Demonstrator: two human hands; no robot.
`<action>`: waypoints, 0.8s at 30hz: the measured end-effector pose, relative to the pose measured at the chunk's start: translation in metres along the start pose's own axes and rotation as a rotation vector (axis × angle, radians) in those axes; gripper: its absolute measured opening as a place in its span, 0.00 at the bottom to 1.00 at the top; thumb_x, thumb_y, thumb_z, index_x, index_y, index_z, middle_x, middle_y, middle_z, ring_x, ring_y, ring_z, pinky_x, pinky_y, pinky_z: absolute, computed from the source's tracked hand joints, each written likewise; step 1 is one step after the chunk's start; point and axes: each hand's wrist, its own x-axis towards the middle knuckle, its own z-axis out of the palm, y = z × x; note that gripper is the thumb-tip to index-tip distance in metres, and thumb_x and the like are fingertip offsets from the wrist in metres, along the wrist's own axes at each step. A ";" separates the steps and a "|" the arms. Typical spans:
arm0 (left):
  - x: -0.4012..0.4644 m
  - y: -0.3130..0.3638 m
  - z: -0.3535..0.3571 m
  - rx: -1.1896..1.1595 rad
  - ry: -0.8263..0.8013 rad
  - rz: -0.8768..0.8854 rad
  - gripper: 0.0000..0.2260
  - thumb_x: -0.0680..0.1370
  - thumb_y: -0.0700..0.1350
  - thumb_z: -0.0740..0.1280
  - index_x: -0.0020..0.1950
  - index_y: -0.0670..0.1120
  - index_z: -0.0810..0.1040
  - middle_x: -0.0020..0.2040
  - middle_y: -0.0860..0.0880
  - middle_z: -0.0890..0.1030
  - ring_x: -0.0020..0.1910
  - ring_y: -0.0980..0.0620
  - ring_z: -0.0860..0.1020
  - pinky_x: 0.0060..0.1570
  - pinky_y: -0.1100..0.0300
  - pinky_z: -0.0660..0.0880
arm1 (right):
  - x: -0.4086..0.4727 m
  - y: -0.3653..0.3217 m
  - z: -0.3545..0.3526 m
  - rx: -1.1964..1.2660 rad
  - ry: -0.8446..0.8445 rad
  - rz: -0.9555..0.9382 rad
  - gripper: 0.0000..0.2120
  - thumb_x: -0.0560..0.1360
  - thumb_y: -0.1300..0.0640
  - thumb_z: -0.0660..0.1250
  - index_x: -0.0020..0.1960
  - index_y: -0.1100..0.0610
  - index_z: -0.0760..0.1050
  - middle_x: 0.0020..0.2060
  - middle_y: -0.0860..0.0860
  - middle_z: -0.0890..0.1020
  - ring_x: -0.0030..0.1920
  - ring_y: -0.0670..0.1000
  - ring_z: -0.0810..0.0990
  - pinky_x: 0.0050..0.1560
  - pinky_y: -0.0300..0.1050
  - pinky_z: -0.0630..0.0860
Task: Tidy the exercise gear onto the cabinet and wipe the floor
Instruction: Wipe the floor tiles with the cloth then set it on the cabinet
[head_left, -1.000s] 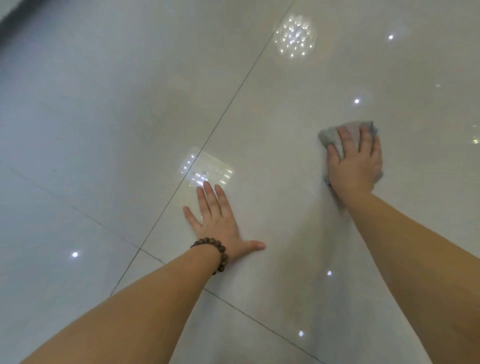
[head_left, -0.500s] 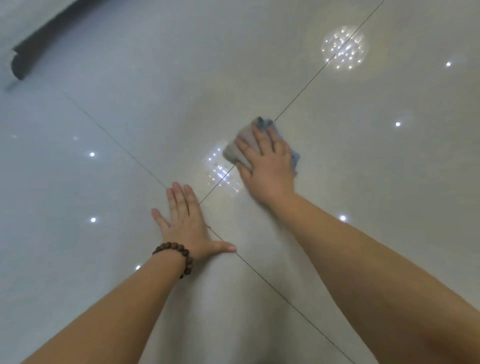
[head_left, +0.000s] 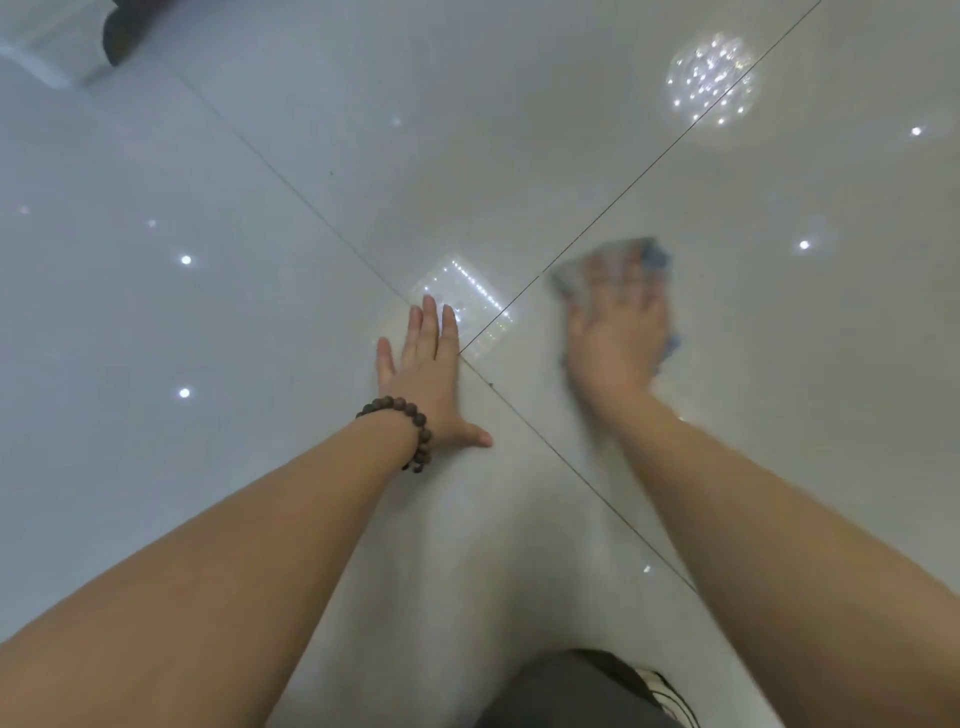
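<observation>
The glossy pale tiled floor (head_left: 260, 364) fills the view, with dark grout lines crossing near the middle. My left hand (head_left: 428, 374), a bead bracelet on its wrist, lies flat on the floor with straight spread fingers. To its right, my right hand (head_left: 615, 332) presses a grey-blue cloth (head_left: 657, 257) onto the floor with flat fingers; hand and cloth are blurred by motion. No exercise gear or cabinet top is in view.
A white furniture base with a dark gap (head_left: 78, 41) sits at the far left corner. My knee in dark trousers and a shoe (head_left: 587, 691) show at the bottom edge. Ceiling lights reflect on the tiles.
My right hand swept the cloth from the right to the grout line near the left hand, then back to the right. My left hand stayed flat on the floor.
</observation>
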 end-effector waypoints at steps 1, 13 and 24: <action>-0.001 -0.006 -0.002 0.017 0.007 0.018 0.67 0.59 0.69 0.74 0.75 0.45 0.29 0.75 0.48 0.28 0.75 0.50 0.32 0.74 0.43 0.40 | -0.028 -0.010 0.018 -0.191 -0.031 -0.214 0.33 0.74 0.41 0.51 0.77 0.50 0.54 0.77 0.52 0.54 0.75 0.59 0.54 0.71 0.61 0.55; -0.032 0.047 0.006 0.152 0.047 0.201 0.63 0.62 0.74 0.68 0.76 0.41 0.33 0.77 0.43 0.34 0.76 0.45 0.35 0.74 0.41 0.44 | -0.131 0.067 -0.189 -0.895 0.040 0.453 0.27 0.78 0.40 0.48 0.75 0.46 0.59 0.77 0.53 0.55 0.76 0.56 0.51 0.75 0.54 0.50; -0.070 0.163 0.073 0.396 -0.060 0.504 0.64 0.60 0.79 0.60 0.71 0.42 0.24 0.74 0.42 0.28 0.74 0.43 0.30 0.72 0.36 0.41 | -0.178 0.047 -0.151 -0.813 -0.111 0.201 0.27 0.75 0.48 0.58 0.74 0.43 0.61 0.76 0.50 0.59 0.75 0.55 0.56 0.73 0.54 0.58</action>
